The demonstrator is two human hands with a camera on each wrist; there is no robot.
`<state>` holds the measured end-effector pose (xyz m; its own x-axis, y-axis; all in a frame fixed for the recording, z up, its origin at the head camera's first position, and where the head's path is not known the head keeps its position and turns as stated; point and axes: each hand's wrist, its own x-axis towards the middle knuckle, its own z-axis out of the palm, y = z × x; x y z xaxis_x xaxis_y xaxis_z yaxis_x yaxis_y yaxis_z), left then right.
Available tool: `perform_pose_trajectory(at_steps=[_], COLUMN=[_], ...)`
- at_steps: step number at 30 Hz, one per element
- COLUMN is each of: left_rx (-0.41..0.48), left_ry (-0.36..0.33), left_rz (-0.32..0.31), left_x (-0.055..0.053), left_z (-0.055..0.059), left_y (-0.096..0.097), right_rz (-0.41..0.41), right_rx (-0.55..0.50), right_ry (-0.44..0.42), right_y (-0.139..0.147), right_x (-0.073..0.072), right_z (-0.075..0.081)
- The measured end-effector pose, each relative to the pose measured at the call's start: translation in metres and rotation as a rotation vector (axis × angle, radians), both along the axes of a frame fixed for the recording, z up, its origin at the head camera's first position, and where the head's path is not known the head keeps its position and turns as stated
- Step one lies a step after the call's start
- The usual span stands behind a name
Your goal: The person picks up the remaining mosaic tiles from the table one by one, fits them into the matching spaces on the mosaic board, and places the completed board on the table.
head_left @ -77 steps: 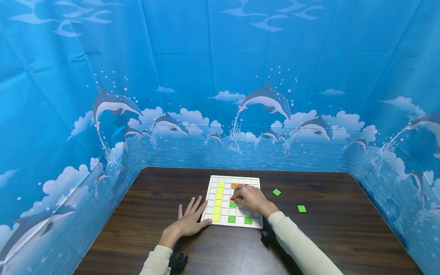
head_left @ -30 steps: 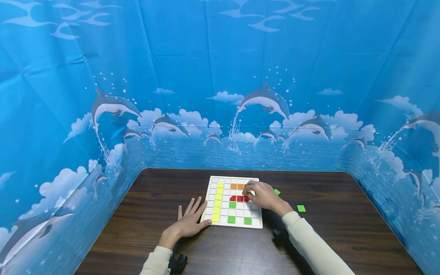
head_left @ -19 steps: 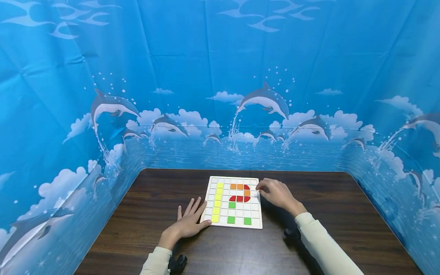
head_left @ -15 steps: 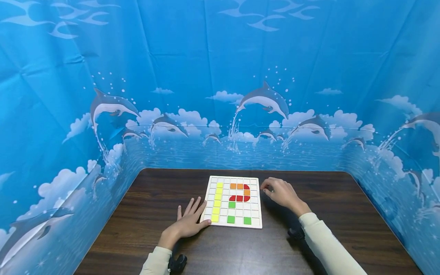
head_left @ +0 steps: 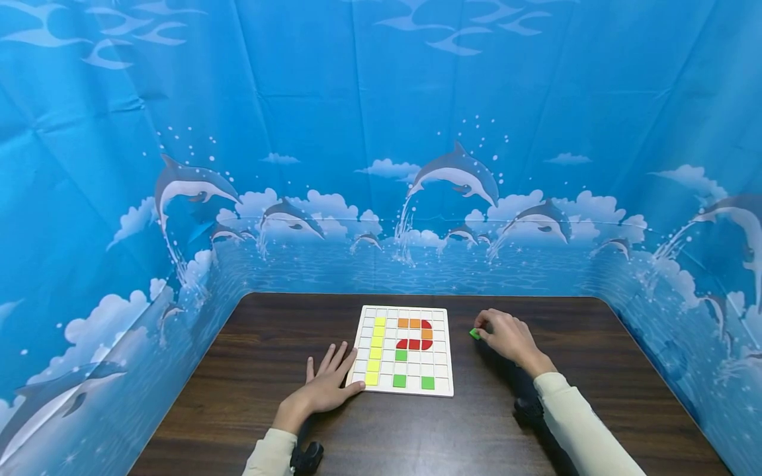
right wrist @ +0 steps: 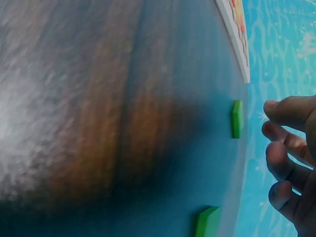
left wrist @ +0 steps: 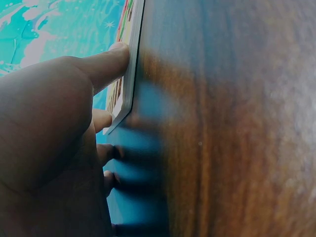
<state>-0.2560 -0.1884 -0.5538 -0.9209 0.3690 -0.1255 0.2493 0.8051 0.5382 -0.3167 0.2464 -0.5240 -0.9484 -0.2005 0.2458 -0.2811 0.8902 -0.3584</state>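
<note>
A white gridded board point(head_left: 440, 360) lies mid-table, bearing a column of yellow tiles point(head_left: 374, 354), several red pieces point(head_left: 414, 344), orange tiles point(head_left: 415, 323) and three green ones. My left hand point(head_left: 324, 387) lies spread by its left edge; the thumb point(left wrist: 116, 59) touches the board's near corner. To the right of the board, my right hand point(head_left: 506, 337) hovers over a loose green tile point(head_left: 474, 334). In the right wrist view its loosely bent fingers stand apart from that green tile point(right wrist: 237, 119), holding nothing.
A second loose green tile point(right wrist: 207, 222) lies on the dark wooden table point(head_left: 393, 436), hidden behind my right hand in the head view. A blue dolphin-print curtain point(head_left: 381, 132) encloses the table's back and sides.
My right hand has left the red pieces on the board and moved right to the loose green tile, uncovering the red and orange pieces. My left hand has stayed in place.
</note>
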Motion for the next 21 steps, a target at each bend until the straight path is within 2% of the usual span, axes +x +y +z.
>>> perform_pose_trajectory(at_steps=[3, 9, 10, 14, 15, 20, 21], left_rx=[0.014, -0.032, -0.033, -0.007, 0.000, -0.007, -0.004], left_ry=[0.013, 0.011, 0.002, 0.007, 0.003, 0.011, 0.003], left_rz=[-0.003, 0.016, 0.020, 0.006, 0.009, 0.009, 0.018], left_x=[0.000, 0.000, 0.001, 0.002, 0.004, 0.001, 0.002], left_z=[-0.003, -0.003, -0.001, 0.003, 0.007, 0.004, 0.007], left_y=[-0.001, 0.000, 0.001, 0.002, 0.003, 0.002, 0.003], right_rz=[-0.023, -0.041, -0.042, -0.042, -0.041, -0.035, -0.037], right_rx=[0.028, 0.078, 0.082, 0.102, 0.107, 0.125, 0.127], right_ry=[-0.027, -0.081, -0.084, -0.065, -0.057, -0.032, -0.032], right_y=[0.002, 0.001, 0.001, -0.001, -0.001, -0.004, -0.004], right_x=[-0.001, -0.004, -0.004, -0.005, -0.004, -0.004, -0.003], right_z=[-0.004, -0.012, -0.013, -0.016, -0.017, -0.015, -0.015])
